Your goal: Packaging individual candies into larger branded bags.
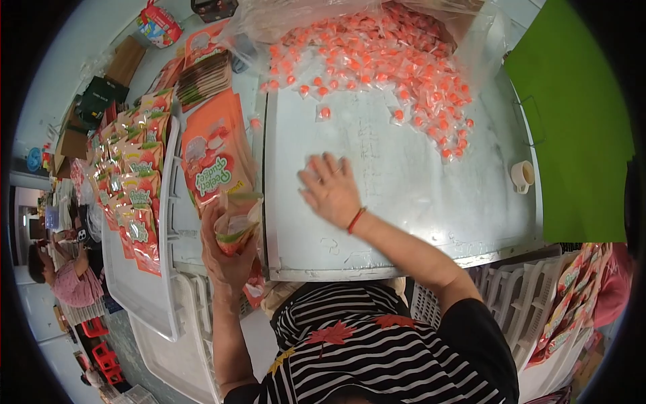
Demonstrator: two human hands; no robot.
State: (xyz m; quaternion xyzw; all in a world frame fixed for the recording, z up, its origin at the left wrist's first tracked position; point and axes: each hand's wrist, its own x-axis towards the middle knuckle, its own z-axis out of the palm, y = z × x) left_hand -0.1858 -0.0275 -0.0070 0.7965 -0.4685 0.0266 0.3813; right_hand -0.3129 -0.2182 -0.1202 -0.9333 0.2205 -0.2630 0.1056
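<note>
My left hand (pixel 227 264) grips an opened pink-and-green pouch (pixel 238 225) near the table's front left edge, its mouth facing up. Beyond it lies a fanned stack of flat pink pouches (pixel 219 145). My right hand (pixel 331 192), with a red string on the wrist, is spread over the pale tabletop (pixel 424 209), palm down and holding nothing; whether it touches the surface I cannot tell. Farther back, individually wrapped red-orange candies (pixel 377 57) spill in a heap from a large clear plastic bag (pixel 484 40). One wrapped candy (pixel 325 113) lies apart from the heap.
On the left, a white tray (pixel 138 286) carries rows of plump pouches (pixel 138 168). A beige mug (pixel 522 176) stands at the right edge beside a green panel (pixel 579 135). Crates (pixel 525 289) with more pouches sit lower right. Another person (pixel 74 279) is at far left.
</note>
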